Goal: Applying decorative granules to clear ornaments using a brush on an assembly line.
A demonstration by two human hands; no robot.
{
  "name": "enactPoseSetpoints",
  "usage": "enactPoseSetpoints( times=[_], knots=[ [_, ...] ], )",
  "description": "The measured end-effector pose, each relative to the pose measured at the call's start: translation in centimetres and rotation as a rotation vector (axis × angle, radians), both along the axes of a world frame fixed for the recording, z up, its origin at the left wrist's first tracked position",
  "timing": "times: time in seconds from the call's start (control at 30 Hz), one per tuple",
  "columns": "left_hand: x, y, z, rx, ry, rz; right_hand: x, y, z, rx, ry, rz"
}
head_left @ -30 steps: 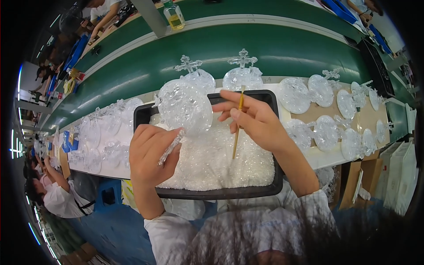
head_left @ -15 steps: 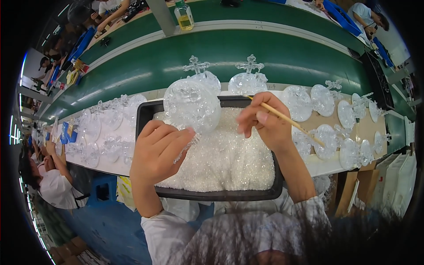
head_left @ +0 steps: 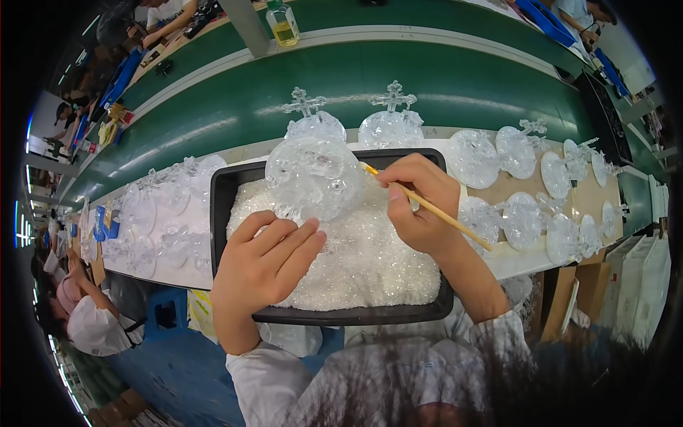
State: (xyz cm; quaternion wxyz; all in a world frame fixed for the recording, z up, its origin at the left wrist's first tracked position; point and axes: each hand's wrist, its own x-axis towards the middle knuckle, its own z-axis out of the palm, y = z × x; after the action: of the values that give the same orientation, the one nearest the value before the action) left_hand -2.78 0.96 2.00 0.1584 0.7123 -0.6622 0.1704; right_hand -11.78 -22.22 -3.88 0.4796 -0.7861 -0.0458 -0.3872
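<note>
My left hand (head_left: 267,260) is closed on a clear, round-based ornament (head_left: 313,178), holding it tilted over a black tray (head_left: 334,314). The ornament's disc faces me, and its lower part is hidden behind my fingers. In my right hand (head_left: 423,203) a thin yellow wooden stick (head_left: 445,219), like a slim brush, is pinched between thumb and fingers. Its pale tip is at the right rim of the disc; whether it touches cannot be told. Beneath both hands, sparkling white granules (head_left: 356,274) fill the tray.
Two clear ornaments with crosses (head_left: 391,128) stand just behind the tray. More clear ornaments cover the bench on the left (head_left: 174,192) and right (head_left: 523,220). A bottle of yellow liquid (head_left: 283,25) stands on the far ledge. A co-worker (head_left: 92,320) sits at the left.
My right hand has turned, bringing the stick's tip left to the disc's rim. The ornament has tilted and shifted slightly right in my left hand. The whole view has shifted a little.
</note>
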Motion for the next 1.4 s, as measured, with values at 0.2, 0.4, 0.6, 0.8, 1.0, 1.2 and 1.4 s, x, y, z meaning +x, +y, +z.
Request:
enactPoseSetpoints(
  times=[0.2, 0.4, 0.6, 0.8, 1.0, 1.2, 1.4],
  knots=[
    [0.3, -0.1, 0.0, 0.005, -0.064, -0.003, 0.0, -0.1, -0.1, -0.032, -0.078, -0.012],
    [0.2, 0.0, 0.0, 0.009, -0.066, -0.024, -0.6, -0.7, -0.6, -0.017, 0.016, 0.039],
    [-0.1, -0.3, -0.4, 0.037, -0.073, -0.034, 0.3, -0.1, -0.1, -0.016, -0.078, -0.040],
    [-0.4, -0.4, 0.1, 0.065, -0.077, -0.034, 0.1, -0.1, 0.2, -0.008, -0.121, -0.048],
    [-0.4, -0.2, -0.1, 0.069, -0.091, -0.029, -0.6, -0.6, -0.2, -0.035, 0.009, -0.009],
    [-0.4, -0.6, -0.3, 0.073, -0.085, -0.048, 0.9, 0.3, 0.0, -0.006, -0.105, -0.090],
    [-0.7, -0.4, 0.1, 0.084, -0.073, -0.044, -0.3, -0.4, -0.2, -0.016, -0.069, -0.049]
  ],
)
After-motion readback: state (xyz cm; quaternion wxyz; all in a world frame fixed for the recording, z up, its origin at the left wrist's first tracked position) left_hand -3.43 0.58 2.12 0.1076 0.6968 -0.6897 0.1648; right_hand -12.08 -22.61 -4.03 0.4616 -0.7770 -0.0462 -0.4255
